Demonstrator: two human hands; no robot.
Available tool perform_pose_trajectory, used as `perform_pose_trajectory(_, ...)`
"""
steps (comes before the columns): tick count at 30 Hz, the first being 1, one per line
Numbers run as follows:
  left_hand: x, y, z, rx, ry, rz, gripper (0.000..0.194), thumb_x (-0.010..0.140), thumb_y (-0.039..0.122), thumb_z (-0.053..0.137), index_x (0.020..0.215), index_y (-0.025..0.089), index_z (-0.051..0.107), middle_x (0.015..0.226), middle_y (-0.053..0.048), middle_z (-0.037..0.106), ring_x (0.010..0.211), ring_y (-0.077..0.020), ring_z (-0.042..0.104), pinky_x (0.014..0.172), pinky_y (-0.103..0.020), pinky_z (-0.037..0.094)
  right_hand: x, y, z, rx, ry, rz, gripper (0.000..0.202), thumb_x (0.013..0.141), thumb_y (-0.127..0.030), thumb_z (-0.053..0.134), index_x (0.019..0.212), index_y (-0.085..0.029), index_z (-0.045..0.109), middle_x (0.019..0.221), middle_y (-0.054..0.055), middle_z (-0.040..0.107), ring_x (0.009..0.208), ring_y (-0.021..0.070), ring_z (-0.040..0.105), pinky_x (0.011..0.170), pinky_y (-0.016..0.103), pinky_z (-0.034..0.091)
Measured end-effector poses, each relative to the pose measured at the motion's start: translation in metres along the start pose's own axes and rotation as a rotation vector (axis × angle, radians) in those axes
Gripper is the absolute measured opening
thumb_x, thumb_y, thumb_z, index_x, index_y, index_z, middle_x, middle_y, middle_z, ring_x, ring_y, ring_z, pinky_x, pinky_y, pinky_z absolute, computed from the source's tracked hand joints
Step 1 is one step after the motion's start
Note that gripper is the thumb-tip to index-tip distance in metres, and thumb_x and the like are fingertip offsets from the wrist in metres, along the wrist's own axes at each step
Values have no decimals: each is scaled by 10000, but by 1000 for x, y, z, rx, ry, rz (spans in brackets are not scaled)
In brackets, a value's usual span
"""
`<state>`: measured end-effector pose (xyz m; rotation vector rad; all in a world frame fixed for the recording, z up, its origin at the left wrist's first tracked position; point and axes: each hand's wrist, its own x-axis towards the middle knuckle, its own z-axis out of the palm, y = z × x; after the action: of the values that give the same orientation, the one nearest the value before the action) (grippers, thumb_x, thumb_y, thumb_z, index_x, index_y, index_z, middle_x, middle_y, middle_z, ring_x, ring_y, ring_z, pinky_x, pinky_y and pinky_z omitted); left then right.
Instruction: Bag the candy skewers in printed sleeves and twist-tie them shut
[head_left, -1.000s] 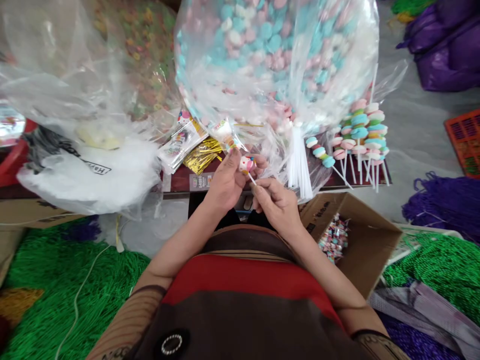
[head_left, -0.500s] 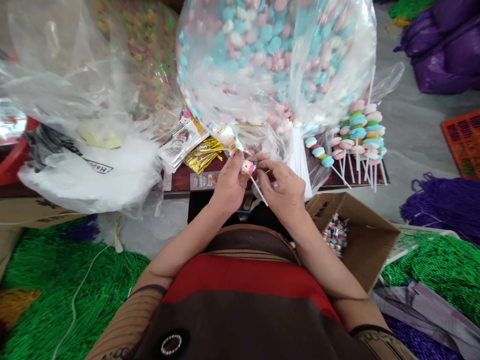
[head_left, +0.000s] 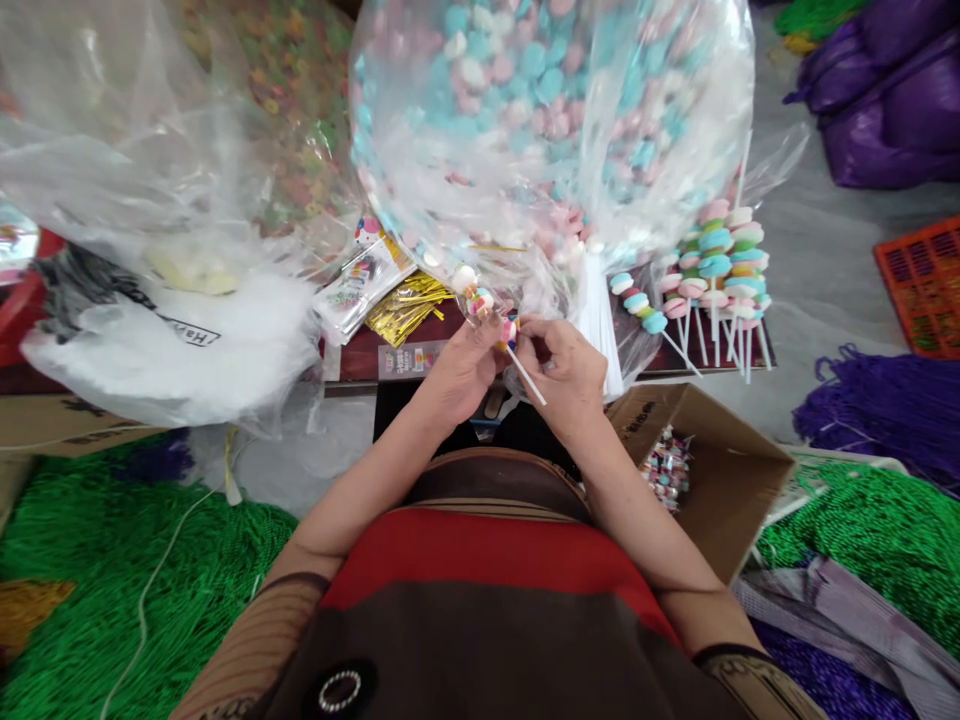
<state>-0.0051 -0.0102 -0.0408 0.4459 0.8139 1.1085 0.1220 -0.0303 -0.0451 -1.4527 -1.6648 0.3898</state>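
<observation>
The candy skewer (head_left: 481, 299) is between the person's two hands in the head view, above the front edge of a dark red table (head_left: 352, 365), its candies angled up and away from the body. Clear film shows around the candies, and the white stick (head_left: 528, 378) slants down toward the right hand (head_left: 568, 372). The left hand (head_left: 465, 368) pinches the skewer between thumb and fingers at its lower candies. The right hand's fingers are bent in close to the base of the candies, beside the stick; whether they grip anything is hidden.

Just beyond the left hand lie gold ties (head_left: 409, 312) and a stack of silvery packets (head_left: 358, 295). Past both hands stands a large clear bag (head_left: 551, 110) full of pink, blue and white candies. To the right are a bundle of white sticks (head_left: 598, 325), one loose skewer (head_left: 638, 304) and a group of upright-looking skewers (head_left: 724, 255). Below the table's edge, near the right forearm, an open cardboard box (head_left: 735, 480) holds small wrapped pieces (head_left: 667, 470).
</observation>
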Motion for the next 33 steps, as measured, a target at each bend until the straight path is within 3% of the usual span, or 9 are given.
perform_pose_trajectory(5, 3, -4, -5, -35, 18, -44, 325, 812, 435, 811, 995, 202, 678, 887, -8, 735, 826, -148, 719, 822, -289, 579, 0, 2, 0, 43, 16, 47, 135, 886, -171, 568, 856, -241, 680, 843, 19, 756, 736, 161, 690, 695, 282, 533)
perform_pose_trajectory(9, -1, -7, -8, 35, -14, -41, 566, 731, 266, 853, 1251, 274, 629, 954, 23, 721, 861, -136, 716, 840, -282, 576, 0, 6, 0, 35, -1, 61, 125, 865, -168, 566, 823, -241, 657, 786, 10, 725, 718, 165, 672, 690, 288, 526)
perform_pose_trajectory(12, -2, -12, -10, 139, 33, 3, 694, 765, 196, 782, 1405, 337, 554, 932, 41, 699, 826, -115, 680, 824, -266, 562, -1, 6, 2, 53, -21, 53, 129, 867, -171, 563, 827, -245, 660, 791, 8, 729, 722, 164, 676, 706, 289, 534)
perform_pose_trajectory(19, 6, -25, -21, 455, 77, 251, 406, 871, 223, 655, 1273, 270, 687, 1234, -21, 714, 1114, -154, 653, 1038, -305, 490, -7, 1, 5, 93, -48, 31, 127, 862, -200, 558, 800, -247, 658, 754, 7, 714, 689, 156, 649, 711, 293, 539)
perform_pose_trajectory(22, 12, -23, -29, 540, 48, 308, 391, 854, 211, 661, 1240, 253, 709, 1311, -35, 710, 1102, -160, 665, 1036, -302, 495, -12, 0, 6, 197, -83, 45, 117, 848, -199, 563, 793, -240, 658, 732, 1, 696, 648, 143, 621, 675, 288, 526)
perform_pose_trajectory(25, 14, -18, -33, 641, 39, 334, 438, 830, 194, 674, 1260, 268, 713, 1323, -37, 717, 1003, -171, 696, 953, -306, 544, -18, 2, 6, 342, -95, 146, 90, 849, -210, 572, 805, -231, 647, 731, -6, 680, 621, 131, 596, 637, 281, 508)
perform_pose_trajectory(28, 11, -13, -32, 762, 34, 413, 428, 835, 194, 674, 1251, 285, 722, 1365, -35, 707, 1139, -212, 694, 1048, -347, 521, -19, 5, 4, 463, -92, 266, 76, 876, -258, 588, 883, -232, 660, 780, -6, 688, 648, 131, 616, 650, 285, 525)
perform_pose_trajectory(31, 6, -12, -29, 877, -31, 526, 442, 814, 185, 694, 1248, 267, 712, 1382, -56, 699, 1311, -249, 621, 1164, -378, 440, -13, 9, 2, 609, -126, 404, 219, 924, -398, 611, 1073, -250, 675, 857, -2, 713, 683, 138, 651, 644, 285, 552)
perform_pose_trajectory(33, 2, -12, -29, 933, -67, 542, 510, 787, 188, 721, 1290, 261, 674, 1361, -73, 703, 1259, -266, 650, 1123, -386, 472, -5, 10, 2, 675, -111, 481, 335, 911, -506, 652, 1140, -263, 673, 882, 0, 724, 704, 145, 661, 629, 281, 559)
